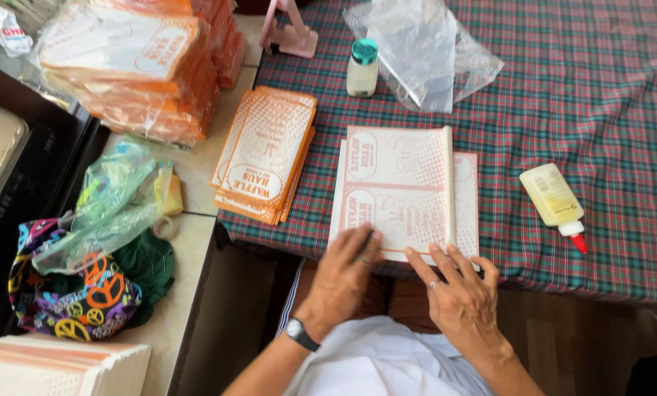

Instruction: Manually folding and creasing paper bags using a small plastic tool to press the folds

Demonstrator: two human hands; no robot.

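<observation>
Both hands rest flat on the near edge of a stack of pink printed paper bags (405, 191) lying on the plaid tabletop (600, 110): the left hand (343, 275), with a wristwatch, has its fingers pressed together on the stack's near-left corner, and the right hand (460, 290), ringed, has its fingers spread at the near-right edge. From the stack, an orange bag pile (266, 154) lies at 9 o'clock, a small teal-capped bottle (362, 68) at 11, a clear plastic bag (420, 51) at 12, and a red-tipped glue bottle (554, 199) at 3.
</observation>
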